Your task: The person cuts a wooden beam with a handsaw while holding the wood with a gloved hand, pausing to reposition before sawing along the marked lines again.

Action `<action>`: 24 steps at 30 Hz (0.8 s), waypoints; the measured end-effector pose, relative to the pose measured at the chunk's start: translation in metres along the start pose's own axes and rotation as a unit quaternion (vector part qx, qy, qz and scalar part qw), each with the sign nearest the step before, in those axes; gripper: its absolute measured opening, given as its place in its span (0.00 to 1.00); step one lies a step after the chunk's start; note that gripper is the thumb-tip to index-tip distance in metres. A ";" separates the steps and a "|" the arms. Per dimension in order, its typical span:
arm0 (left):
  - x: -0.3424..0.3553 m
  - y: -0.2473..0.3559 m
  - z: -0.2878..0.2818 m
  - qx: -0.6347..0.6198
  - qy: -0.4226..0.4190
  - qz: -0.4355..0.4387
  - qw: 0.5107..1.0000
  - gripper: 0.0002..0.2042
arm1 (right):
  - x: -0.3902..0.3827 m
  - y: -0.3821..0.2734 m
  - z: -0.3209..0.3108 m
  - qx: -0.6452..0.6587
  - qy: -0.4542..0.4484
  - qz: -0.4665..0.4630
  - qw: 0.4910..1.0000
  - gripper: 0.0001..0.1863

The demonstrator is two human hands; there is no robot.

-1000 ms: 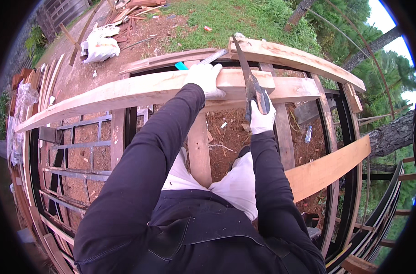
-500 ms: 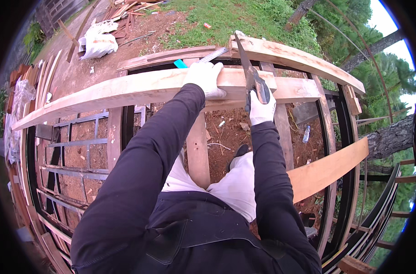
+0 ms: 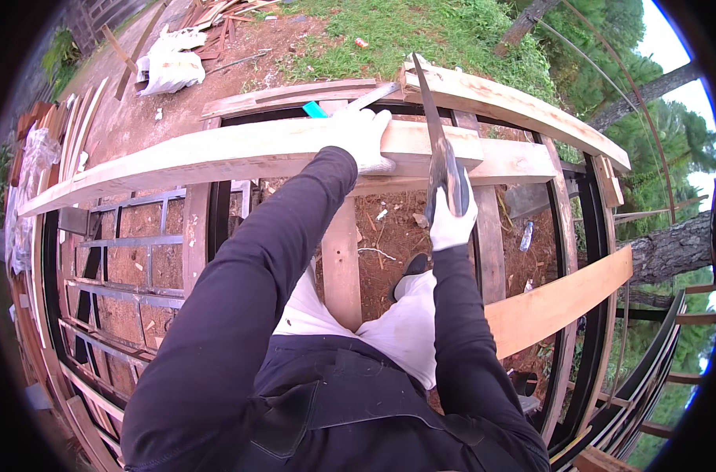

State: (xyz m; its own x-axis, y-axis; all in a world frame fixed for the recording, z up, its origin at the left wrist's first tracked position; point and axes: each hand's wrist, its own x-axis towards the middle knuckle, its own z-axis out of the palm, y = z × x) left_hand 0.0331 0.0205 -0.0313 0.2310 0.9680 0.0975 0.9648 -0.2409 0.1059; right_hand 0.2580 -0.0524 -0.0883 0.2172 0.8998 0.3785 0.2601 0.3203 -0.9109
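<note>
My left hand [image 3: 359,140], in a white glove, grips a long pale wooden beam [image 3: 216,155] from above, its thumb down the near side. In my gloved right hand [image 3: 454,219] is the dark handle of a handsaw [image 3: 434,118]. The saw's blade lies across the beam near its right end, pointing away from me; how deep it sits in the wood I cannot tell. Just beyond my left hand lies a measuring square with a teal handle [image 3: 315,109] and a metal blade [image 3: 374,96]. A second beam [image 3: 519,160] sticks out to the right beneath the first.
Crosswise planks [image 3: 341,259] and a dark frame surround my legs. A thick beam [image 3: 523,101] lies at the far right, a loose board [image 3: 562,300] to my right. Metal grids [image 3: 149,240] stand at left. Beyond are a white sack [image 3: 173,67], scrap wood and a tree trunk [image 3: 673,250].
My right hand has drawn the handsaw back toward me along the cut line. The left hand stays on the beam; the view has shifted slightly.
</note>
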 end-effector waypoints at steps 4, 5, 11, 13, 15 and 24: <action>-0.006 -0.006 -0.014 -0.011 -0.020 -0.011 1.000 0.44 | 0.010 -0.003 -0.011 0.064 -0.044 0.080 0.994 0.23; -0.007 -0.013 -0.013 -0.010 -0.018 -0.024 0.999 0.45 | -0.021 -0.012 -0.026 0.037 -0.044 0.007 0.998 0.23; 0.000 -0.006 -0.003 0.013 0.001 0.006 1.000 0.47 | -0.174 -0.074 -0.115 -0.006 -0.054 0.132 0.990 0.33; -0.004 -0.005 -0.003 0.004 0.007 0.008 1.000 0.47 | -0.136 -0.057 -0.090 0.026 -0.045 0.159 0.986 0.33; 0.001 -0.006 0.001 0.015 0.002 0.010 1.000 0.47 | -0.067 -0.010 -0.037 0.020 -0.004 0.096 0.995 0.29; -0.009 -0.006 0.002 0.018 -0.004 0.005 1.000 0.46 | -0.135 -0.052 -0.091 0.101 -0.014 0.182 0.978 0.27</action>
State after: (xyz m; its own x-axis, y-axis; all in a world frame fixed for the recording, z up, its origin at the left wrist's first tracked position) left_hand 0.0252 0.0129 -0.0346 0.2416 0.9661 0.0907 0.9663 -0.2481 0.0686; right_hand 0.3003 -0.2171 -0.0769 0.2335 0.9721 0.0209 -0.0212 0.0266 -0.9994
